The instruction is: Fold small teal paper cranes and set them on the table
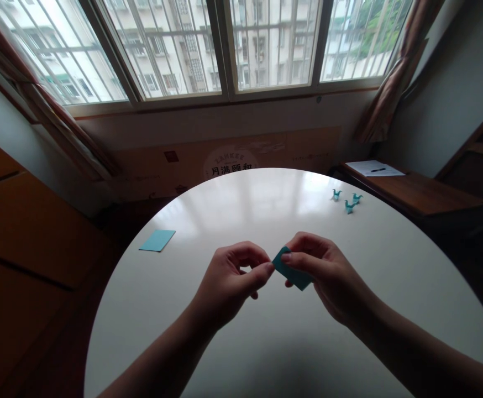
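A small folded piece of teal origami paper (pixel 294 272) is held above the table, tilted, between my two hands. My right hand (pixel 326 271) grips it, thumb on the near face and fingers behind. With thumb and forefinger pressed together, my left hand (pixel 241 276) pinches the paper's left corner. The underside of the paper is hidden. On the left of the table lies a flat stack or sheet of light teal square paper (pixel 157 240). Three small folded teal paper cranes (pixel 350 207) stand together at the far right.
The round white table (pixel 233 210) has a glossy top and a curved edge. Beyond its right rim, a brown wooden desk (pixel 428 190) carries a white sheet of paper (pixel 369 169) with a dark pen (pixel 378 169). An orange-brown cabinet (pixel 26 232) stands at left; barred windows are behind.
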Action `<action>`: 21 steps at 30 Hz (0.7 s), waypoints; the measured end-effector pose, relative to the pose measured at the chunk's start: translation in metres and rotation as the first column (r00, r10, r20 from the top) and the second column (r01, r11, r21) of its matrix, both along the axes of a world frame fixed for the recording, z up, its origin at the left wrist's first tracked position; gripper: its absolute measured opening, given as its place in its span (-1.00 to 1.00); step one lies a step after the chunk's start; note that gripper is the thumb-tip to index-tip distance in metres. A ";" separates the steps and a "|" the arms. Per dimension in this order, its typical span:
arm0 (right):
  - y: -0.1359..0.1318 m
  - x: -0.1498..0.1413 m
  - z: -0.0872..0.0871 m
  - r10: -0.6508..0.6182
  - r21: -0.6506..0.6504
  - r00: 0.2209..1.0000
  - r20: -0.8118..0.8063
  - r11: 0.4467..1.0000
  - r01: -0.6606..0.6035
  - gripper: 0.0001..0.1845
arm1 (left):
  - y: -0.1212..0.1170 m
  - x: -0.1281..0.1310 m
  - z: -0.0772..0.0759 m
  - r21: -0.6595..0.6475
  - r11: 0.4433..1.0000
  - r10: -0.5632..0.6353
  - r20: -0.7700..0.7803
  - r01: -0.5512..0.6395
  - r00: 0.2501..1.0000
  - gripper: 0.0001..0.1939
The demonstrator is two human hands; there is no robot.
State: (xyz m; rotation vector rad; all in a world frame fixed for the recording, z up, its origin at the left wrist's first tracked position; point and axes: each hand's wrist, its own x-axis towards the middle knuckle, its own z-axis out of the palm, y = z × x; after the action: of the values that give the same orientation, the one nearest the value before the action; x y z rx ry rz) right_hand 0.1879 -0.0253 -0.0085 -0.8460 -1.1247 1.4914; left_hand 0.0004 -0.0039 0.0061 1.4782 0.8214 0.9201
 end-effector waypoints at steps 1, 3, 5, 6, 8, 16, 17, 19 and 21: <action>0.000 0.000 0.000 0.006 0.004 1.000 0.001 1.000 -0.006 -0.88 | 0.000 0.000 0.000 -0.003 1.000 0.001 0.002 -0.001 1.000 -0.96; 0.001 0.000 -0.001 0.000 0.004 1.000 0.001 1.000 0.000 -0.91 | -0.001 0.000 -0.001 -0.002 1.000 0.009 -0.001 -0.009 1.000 -0.95; 0.002 0.001 -0.001 -0.028 -0.013 1.000 0.000 1.000 0.028 -0.88 | -0.002 0.001 -0.001 0.006 1.000 0.017 -0.017 -0.017 1.000 -0.95; 0.002 0.001 -0.001 -0.044 -0.021 0.999 0.003 0.999 0.044 -0.87 | -0.002 0.001 -0.001 0.012 1.000 0.019 -0.027 -0.018 0.999 -0.95; 0.002 0.001 -0.001 -0.071 -0.018 0.997 0.017 0.997 0.072 -0.85 | -0.003 0.002 0.000 0.022 1.000 0.011 -0.041 -0.010 0.999 -0.95; 0.002 0.001 -0.003 -0.053 0.006 0.999 0.001 0.999 0.053 -0.84 | -0.003 0.004 0.004 -0.015 1.000 0.023 -0.082 -0.024 0.996 -0.93; 0.002 0.000 -0.004 -0.053 0.012 0.999 0.010 0.999 0.053 -0.84 | -0.003 0.004 0.004 -0.015 1.000 0.025 -0.082 -0.026 0.996 -0.93; 0.003 0.000 -0.005 -0.067 0.026 0.997 0.023 0.997 0.067 -0.87 | -0.003 0.005 0.004 -0.015 1.000 0.026 -0.080 -0.027 0.996 -0.93; 0.003 0.000 -0.005 -0.080 0.038 0.997 0.015 0.996 0.079 -0.89 | -0.003 0.005 0.004 -0.014 1.000 0.021 -0.076 -0.022 0.997 -0.93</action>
State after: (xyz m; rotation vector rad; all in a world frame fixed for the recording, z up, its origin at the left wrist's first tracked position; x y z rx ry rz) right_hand 0.1878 -0.0221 -0.0138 -0.8684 -1.1149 1.3959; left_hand 0.0054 -0.0069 0.0097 1.5019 0.8996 0.8762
